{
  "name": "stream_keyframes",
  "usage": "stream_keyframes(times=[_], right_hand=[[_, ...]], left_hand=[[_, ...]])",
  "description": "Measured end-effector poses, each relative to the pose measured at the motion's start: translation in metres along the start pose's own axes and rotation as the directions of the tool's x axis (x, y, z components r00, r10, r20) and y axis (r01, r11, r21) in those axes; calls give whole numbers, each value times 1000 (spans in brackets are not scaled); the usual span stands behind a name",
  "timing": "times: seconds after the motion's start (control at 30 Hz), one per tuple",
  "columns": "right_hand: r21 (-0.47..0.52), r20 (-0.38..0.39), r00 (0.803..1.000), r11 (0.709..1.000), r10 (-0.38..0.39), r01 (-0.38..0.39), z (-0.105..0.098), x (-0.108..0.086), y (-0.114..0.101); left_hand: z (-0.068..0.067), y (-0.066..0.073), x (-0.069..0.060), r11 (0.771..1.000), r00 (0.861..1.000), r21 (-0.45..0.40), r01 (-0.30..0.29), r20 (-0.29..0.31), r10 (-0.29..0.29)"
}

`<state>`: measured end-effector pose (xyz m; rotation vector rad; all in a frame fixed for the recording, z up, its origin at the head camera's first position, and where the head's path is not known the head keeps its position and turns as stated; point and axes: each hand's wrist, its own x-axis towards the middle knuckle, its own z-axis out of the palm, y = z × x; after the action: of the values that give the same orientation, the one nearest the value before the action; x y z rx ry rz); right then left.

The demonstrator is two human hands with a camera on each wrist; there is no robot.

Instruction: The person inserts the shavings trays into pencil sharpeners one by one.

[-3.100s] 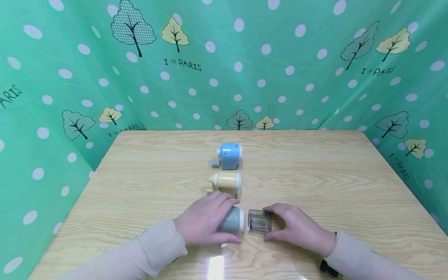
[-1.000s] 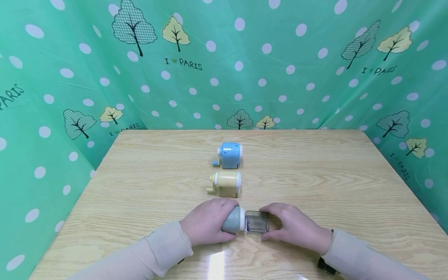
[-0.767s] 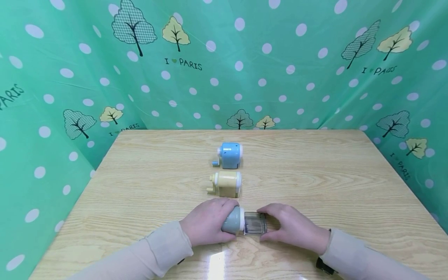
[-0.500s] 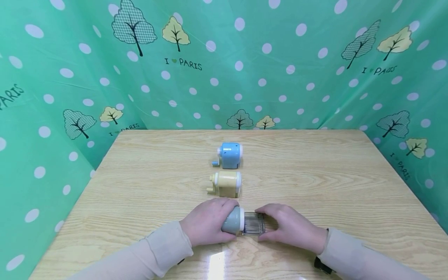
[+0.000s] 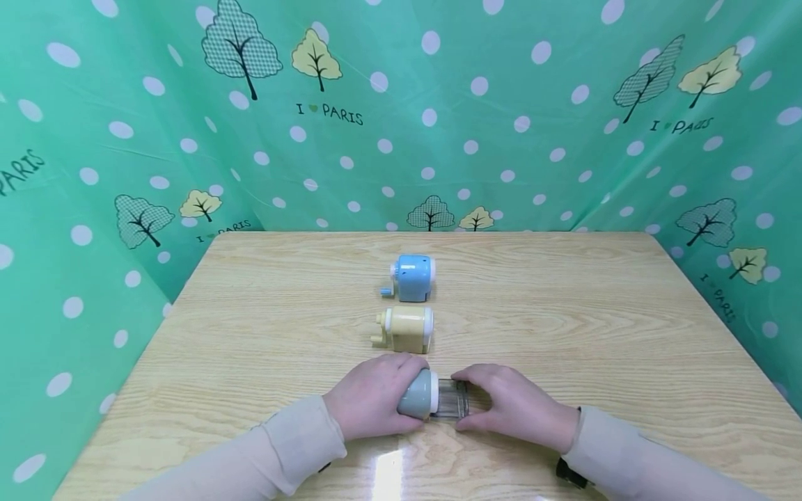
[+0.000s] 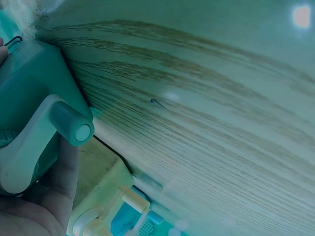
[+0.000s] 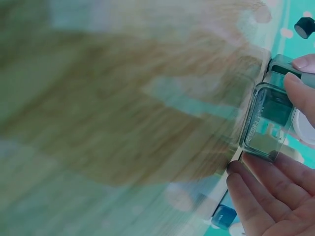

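My left hand (image 5: 374, 396) grips a grey-green crank pencil sharpener (image 5: 416, 395) that lies on the table near its front. Its crank handle (image 6: 37, 132) shows in the left wrist view. At the sharpener's white-rimmed end, my right hand (image 5: 514, 402) pinches a clear smoky shavings drawer (image 5: 451, 399) between thumb and fingers. Part of the drawer sits inside the sharpener's body, and the rest sticks out to the right. In the right wrist view the drawer's clear end face (image 7: 266, 123) is between the thumb and fingertips. My left palm hides the sharpener's crank side in the head view.
A yellow crank sharpener (image 5: 409, 329) stands just beyond my left hand, with a blue one (image 5: 414, 278) behind it in the same line. The wooden table (image 5: 564, 299) ends at a green dotted curtain (image 5: 351, 167).
My right hand has moved left, bringing the drawer from apart to partly inside the sharpener. My left hand has shifted slightly to the right and tightened round the sharpener.
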<state>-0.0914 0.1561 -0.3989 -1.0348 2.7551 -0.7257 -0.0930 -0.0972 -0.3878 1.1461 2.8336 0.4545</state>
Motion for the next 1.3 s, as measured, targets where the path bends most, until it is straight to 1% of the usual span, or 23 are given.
stream_keyframes(times=[0.47,0.7,0.97,1.3], right_hand=[[9,20,1000,1000,-11,11,1,4,-2],[16,8,1000,1000,-23,23,2,5,-3],[17,15,1000,1000,-13,13,2,6,-3],[22,-1,999,999,-35,35,3,6,-4]], left_hand=[[0,0,0,1000,1000,-9,18,8,-17],[0,-1,0,1000,1000,-4,5,0,-5],[0,-1,0,1000,1000,-9,14,8,-14],[0,-1,0,1000,1000,-9,10,2,-10]])
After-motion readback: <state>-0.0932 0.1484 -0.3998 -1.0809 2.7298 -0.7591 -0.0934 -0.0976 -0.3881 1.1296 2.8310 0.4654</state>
